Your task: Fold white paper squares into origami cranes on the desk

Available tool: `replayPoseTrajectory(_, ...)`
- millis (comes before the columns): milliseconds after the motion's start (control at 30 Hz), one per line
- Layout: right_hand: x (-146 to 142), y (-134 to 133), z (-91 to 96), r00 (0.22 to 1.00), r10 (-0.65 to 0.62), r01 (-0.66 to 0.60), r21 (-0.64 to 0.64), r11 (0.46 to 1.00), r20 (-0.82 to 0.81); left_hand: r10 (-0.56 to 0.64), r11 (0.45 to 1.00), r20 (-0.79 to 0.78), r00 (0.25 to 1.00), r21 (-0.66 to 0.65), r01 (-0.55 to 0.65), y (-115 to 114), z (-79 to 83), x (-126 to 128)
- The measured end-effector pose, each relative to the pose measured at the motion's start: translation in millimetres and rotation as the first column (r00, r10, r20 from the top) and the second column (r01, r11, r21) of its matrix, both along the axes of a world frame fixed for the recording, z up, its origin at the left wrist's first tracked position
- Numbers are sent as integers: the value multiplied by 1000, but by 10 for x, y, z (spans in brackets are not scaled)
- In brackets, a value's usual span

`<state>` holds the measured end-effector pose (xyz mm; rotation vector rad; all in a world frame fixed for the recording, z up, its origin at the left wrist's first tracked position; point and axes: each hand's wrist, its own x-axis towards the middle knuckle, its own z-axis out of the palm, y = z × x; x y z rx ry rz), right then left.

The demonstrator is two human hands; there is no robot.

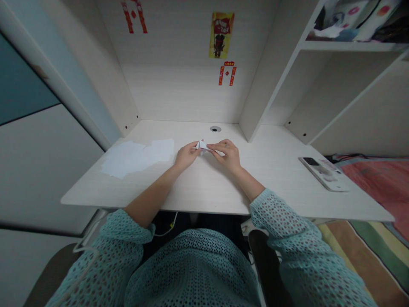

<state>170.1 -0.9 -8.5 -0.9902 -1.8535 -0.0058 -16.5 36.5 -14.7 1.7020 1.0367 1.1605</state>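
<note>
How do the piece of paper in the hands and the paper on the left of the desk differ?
Size: the folded piece is small; the loose paper covers a much larger patch.
Shape: the folded piece has creased, raised facets; the loose paper looks flat.
Support: the folded piece is held between the left hand and right hand; the loose paper lies untouched on the desk.
Shared: both are mostly white.

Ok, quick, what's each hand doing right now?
Left hand: closed, fingers pinching one side of the folded white paper.
Right hand: closed, fingers pinching the other side of the same paper.
</note>
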Motion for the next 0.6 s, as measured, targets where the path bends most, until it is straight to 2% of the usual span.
replayPoseTrajectory(133, -35, -14, 34, 999, 30, -30, 16, 999, 14, -76, 995, 107, 991, -63, 83, 13, 20, 1)
replayPoseTrajectory(233, -54, -7, 30, 997, 40, -40, -10, 999, -68, -142, 981, 199, 970, -104, 165, -6, 45, 2)
replayPoseTrajectory(400, -66, 31, -23, 959, 70, -122, -181, 976, -273, -213, 966, 248, 945, -93, 243, -25, 80, 2)
replayPoseTrajectory(600, -135, 42, -74, 913, 56, -225, -383, 896, -404, -225, 973, 232, 946, 5, 230, -4, 61, 0)
